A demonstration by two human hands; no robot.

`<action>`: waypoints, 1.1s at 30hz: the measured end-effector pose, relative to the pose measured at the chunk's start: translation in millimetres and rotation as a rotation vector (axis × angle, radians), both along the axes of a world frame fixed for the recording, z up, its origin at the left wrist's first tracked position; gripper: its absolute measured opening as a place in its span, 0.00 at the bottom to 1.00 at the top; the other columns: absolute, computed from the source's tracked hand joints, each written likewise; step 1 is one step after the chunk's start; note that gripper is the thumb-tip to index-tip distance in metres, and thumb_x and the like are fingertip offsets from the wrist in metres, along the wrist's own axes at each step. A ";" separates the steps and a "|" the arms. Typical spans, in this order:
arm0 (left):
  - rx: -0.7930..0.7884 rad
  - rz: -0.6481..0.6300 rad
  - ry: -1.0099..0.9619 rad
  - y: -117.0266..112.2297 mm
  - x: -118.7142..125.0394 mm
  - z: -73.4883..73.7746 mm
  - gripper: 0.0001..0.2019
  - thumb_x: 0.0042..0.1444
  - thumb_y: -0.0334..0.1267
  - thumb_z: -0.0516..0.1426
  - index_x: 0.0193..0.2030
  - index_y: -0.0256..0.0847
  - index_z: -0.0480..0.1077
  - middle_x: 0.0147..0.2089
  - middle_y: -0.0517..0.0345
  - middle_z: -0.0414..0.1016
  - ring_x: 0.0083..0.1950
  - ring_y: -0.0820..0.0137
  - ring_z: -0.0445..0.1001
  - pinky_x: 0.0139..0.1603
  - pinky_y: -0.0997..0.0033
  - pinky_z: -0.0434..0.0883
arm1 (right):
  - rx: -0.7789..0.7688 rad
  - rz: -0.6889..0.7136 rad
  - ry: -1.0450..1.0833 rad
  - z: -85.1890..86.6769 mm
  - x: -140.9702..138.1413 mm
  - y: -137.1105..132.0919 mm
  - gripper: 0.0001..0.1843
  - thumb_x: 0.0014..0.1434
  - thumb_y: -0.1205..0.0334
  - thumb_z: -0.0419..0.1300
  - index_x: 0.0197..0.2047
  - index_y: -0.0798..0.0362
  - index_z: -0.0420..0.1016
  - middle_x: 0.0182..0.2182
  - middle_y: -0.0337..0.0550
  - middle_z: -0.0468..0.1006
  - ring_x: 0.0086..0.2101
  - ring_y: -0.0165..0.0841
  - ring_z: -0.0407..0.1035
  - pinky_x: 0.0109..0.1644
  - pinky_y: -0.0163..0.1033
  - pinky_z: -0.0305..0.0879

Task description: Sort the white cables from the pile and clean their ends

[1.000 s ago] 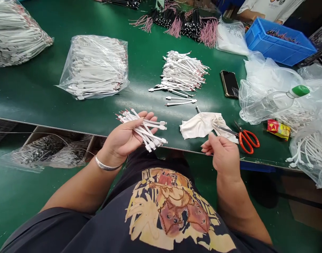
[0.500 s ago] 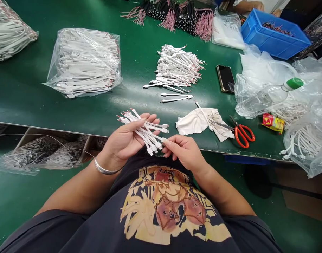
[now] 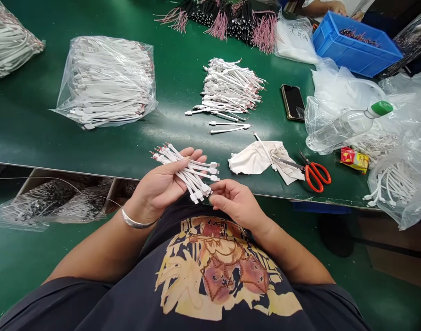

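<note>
Left hand [image 3: 158,184] palm up, fingers curled partly over a bundle of short white cables [image 3: 188,172], gripping it across the palm. White connector ends stick out to the right of the fingers, red-tipped ends to the left. Right hand [image 3: 236,202] empty and half open, fingers loosely curled; its fingertips [image 3: 213,197] sit just beside the lower ends of the bundle, contact unclear. Both hands are held just off the front edge of the green workbench [image 3: 34,133], over the person's lap. Silver bangle [image 3: 134,224] on the left wrist.

On the bench ahead: a loose pile of similar white cables [image 3: 229,87], with two single cables [image 3: 229,127] lying just in front of it. A clear plastic bag of cables [image 3: 105,82] lies left of the pile. Near the right hand, an off-white cloth [image 3: 255,158], with the blades of orange-handled scissors [image 3: 315,175] resting on it. Further right, a phone [image 3: 293,102] and a plastic bottle [image 3: 348,128] with a green cap, the bottle lying on crumpled plastic bags [image 3: 338,78]. Far side: bunches of black-and-pink wires [image 3: 243,27], a blue plastic crate [image 3: 355,43], and a co-worker's hand [image 3: 329,6] at the top edge.
</note>
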State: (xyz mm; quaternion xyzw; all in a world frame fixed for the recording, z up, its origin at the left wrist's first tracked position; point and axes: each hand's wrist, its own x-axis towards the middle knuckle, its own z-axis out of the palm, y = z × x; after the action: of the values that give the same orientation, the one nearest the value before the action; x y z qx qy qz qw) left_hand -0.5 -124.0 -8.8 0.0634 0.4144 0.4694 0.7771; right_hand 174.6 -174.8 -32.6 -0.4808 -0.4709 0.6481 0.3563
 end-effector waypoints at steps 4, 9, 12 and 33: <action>0.003 -0.004 -0.004 -0.4 2.4 1.6 0.14 0.56 0.21 0.50 0.44 0.39 0.70 0.45 0.53 0.78 0.50 0.67 0.75 0.59 0.58 0.68 | 0.116 0.007 -0.089 -1.7 -9.3 -3.0 0.18 0.49 0.52 0.66 0.41 0.53 0.73 0.32 0.40 0.76 0.29 0.28 0.67 0.34 0.35 0.65; 0.014 -0.012 -0.014 -1.8 1.8 0.1 0.12 0.56 0.22 0.51 0.41 0.38 0.71 0.43 0.54 0.78 0.48 0.68 0.76 0.58 0.59 0.69 | 0.270 -0.039 -0.216 -3.4 -10.5 -3.3 0.11 0.57 0.54 0.59 0.37 0.51 0.76 0.32 0.42 0.76 0.32 0.32 0.68 0.38 0.36 0.66; 0.020 -0.020 -0.024 -2.9 1.1 -0.4 0.11 0.56 0.22 0.51 0.40 0.38 0.71 0.43 0.54 0.79 0.46 0.68 0.77 0.57 0.60 0.70 | 0.248 -0.025 -0.215 -2.2 -7.6 -3.8 0.15 0.60 0.52 0.55 0.34 0.52 0.77 0.29 0.42 0.76 0.28 0.29 0.67 0.32 0.34 0.65; 0.044 -0.042 -0.005 -7.5 2.1 -0.8 0.11 0.58 0.24 0.50 0.44 0.37 0.70 0.46 0.53 0.77 0.47 0.68 0.76 0.57 0.57 0.69 | -0.084 -0.008 0.075 -6.6 -2.2 -10.0 0.14 0.53 0.51 0.62 0.33 0.55 0.76 0.29 0.42 0.79 0.29 0.29 0.74 0.23 0.28 0.65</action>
State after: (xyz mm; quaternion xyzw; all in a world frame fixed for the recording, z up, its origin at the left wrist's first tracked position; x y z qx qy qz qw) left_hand 1.7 -131.5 -9.6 0.0882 0.4007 0.4622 0.7861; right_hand 172.5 -184.9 -39.2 -0.4724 -0.4279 0.6834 0.3559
